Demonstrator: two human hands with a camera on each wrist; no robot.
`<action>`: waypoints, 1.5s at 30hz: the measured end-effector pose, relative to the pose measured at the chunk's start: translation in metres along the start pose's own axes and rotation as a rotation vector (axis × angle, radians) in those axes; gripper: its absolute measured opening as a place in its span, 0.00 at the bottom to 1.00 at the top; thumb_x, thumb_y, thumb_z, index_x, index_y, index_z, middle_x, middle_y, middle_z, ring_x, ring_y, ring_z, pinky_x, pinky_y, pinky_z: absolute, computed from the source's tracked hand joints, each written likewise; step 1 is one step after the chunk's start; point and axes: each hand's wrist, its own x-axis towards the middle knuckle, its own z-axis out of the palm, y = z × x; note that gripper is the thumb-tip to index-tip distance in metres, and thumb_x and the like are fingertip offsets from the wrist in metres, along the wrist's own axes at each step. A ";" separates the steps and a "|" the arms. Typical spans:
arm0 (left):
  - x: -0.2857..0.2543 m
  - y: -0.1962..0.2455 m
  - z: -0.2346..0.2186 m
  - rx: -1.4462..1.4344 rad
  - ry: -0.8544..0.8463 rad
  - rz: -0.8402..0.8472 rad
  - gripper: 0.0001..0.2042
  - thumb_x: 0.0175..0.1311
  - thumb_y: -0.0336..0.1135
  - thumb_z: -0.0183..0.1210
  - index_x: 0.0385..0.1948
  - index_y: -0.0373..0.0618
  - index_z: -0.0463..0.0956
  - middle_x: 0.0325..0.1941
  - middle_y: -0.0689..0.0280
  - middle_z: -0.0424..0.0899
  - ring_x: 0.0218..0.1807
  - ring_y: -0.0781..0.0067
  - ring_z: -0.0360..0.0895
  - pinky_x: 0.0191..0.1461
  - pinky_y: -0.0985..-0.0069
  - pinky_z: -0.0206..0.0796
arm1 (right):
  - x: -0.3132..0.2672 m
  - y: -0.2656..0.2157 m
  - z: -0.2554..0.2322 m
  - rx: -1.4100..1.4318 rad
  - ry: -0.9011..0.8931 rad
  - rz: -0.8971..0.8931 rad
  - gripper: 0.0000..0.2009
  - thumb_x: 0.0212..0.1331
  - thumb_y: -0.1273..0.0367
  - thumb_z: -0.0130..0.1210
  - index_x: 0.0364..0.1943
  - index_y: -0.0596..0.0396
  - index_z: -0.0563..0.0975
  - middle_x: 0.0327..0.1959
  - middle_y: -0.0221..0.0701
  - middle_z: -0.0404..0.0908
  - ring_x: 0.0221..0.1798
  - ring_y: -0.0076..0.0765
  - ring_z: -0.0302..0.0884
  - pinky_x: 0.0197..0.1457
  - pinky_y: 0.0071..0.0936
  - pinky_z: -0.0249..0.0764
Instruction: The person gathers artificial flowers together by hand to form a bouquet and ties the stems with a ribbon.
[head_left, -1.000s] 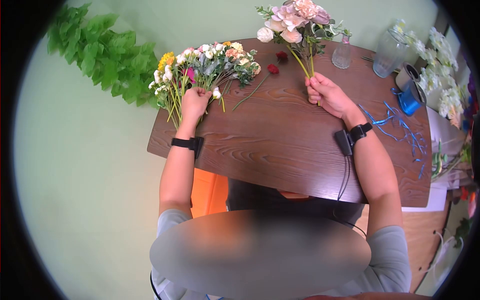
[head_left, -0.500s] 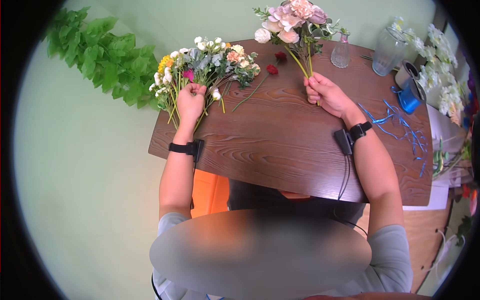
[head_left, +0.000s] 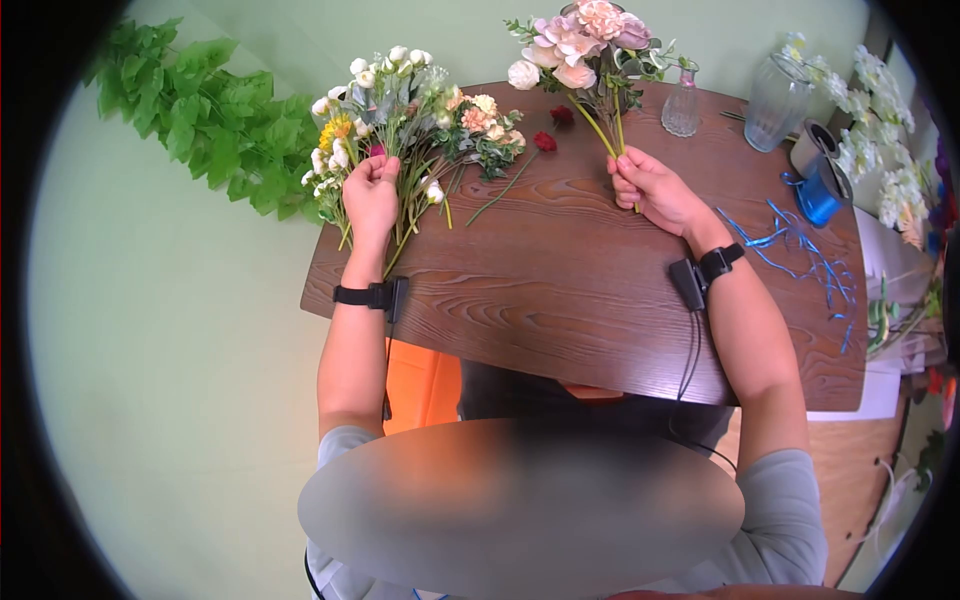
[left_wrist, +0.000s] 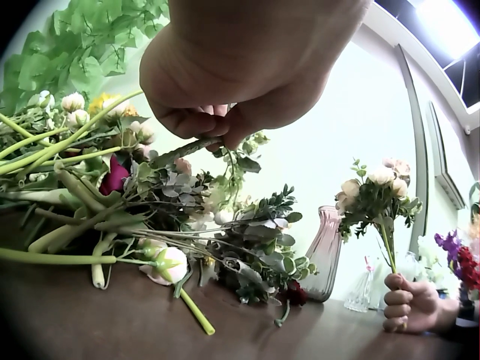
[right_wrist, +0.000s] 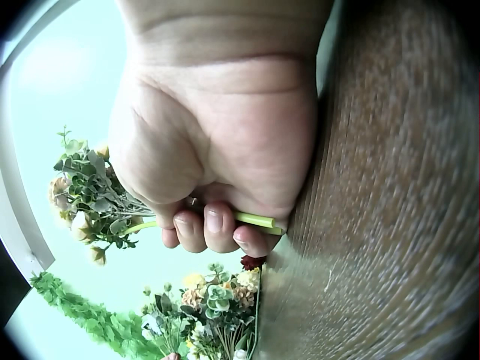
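Observation:
My right hand [head_left: 655, 190] grips the green stems of a bouquet of pink, mauve and white artificial flowers [head_left: 578, 42], upright over the far side of the table. The cut stem ends [right_wrist: 259, 221] stick out below its curled fingers. At the left, my left hand [head_left: 370, 205] pinches a grey-green stem [left_wrist: 187, 148] between thumb and fingers, above a loose pile of flowers. White buds [head_left: 398, 54] and leafy sprigs stand out beyond that hand. The pile also holds a yellow flower [head_left: 336, 132], peach blooms [head_left: 477, 118] and a magenta flower [left_wrist: 115, 176].
Two red flowers [head_left: 545, 142] lie between the hands on the dark wooden table [head_left: 540, 270]. Glass vases [head_left: 681, 105] stand at the back right. Near them are a blue ribbon spool [head_left: 825, 195] and loose blue ribbon strands [head_left: 800, 248]. A green leaf garland [head_left: 215, 120] hangs at left.
My left hand has moved slightly up and away with the pinched stem, and white buds and leaves have risen out of the pile. My right hand and its bouquet have hardly moved.

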 end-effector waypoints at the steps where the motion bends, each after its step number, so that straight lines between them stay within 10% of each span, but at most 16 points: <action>1: 0.000 0.002 0.000 -0.049 -0.007 -0.009 0.13 0.70 0.34 0.66 0.46 0.32 0.84 0.32 0.70 0.86 0.32 0.84 0.75 0.38 0.83 0.67 | 0.000 0.000 0.000 0.003 0.002 0.002 0.09 0.82 0.63 0.44 0.44 0.50 0.72 0.26 0.17 0.59 0.29 0.18 0.54 0.34 0.19 0.56; 11: 0.000 0.003 0.003 -0.545 -0.262 -0.310 0.08 0.75 0.30 0.58 0.47 0.36 0.81 0.37 0.70 0.85 0.28 0.84 0.70 0.33 0.84 0.62 | 0.000 -0.001 0.000 0.008 0.007 0.010 0.09 0.82 0.63 0.44 0.44 0.50 0.72 0.27 0.17 0.60 0.29 0.17 0.53 0.34 0.18 0.56; 17: -0.003 0.001 0.006 -0.772 -0.390 -0.354 0.09 0.79 0.29 0.48 0.49 0.37 0.77 0.41 0.66 0.81 0.38 0.76 0.74 0.47 0.77 0.69 | -0.001 -0.001 0.001 0.009 0.007 0.005 0.09 0.82 0.63 0.44 0.44 0.50 0.72 0.27 0.17 0.60 0.29 0.17 0.53 0.34 0.18 0.56; 23: -0.003 -0.004 0.007 -0.916 -0.565 -0.267 0.10 0.80 0.29 0.44 0.47 0.36 0.75 0.37 0.61 0.81 0.42 0.65 0.79 0.54 0.68 0.73 | -0.001 -0.001 0.002 0.007 0.002 0.000 0.09 0.82 0.63 0.44 0.44 0.49 0.72 0.27 0.17 0.60 0.29 0.17 0.53 0.34 0.18 0.55; 45: -0.072 0.080 0.095 -0.676 -0.829 0.072 0.05 0.79 0.30 0.53 0.48 0.41 0.76 0.44 0.63 0.87 0.35 0.82 0.73 0.44 0.82 0.68 | 0.000 0.002 -0.002 0.000 -0.008 -0.040 0.09 0.82 0.63 0.44 0.44 0.49 0.73 0.29 0.18 0.63 0.31 0.18 0.56 0.37 0.19 0.59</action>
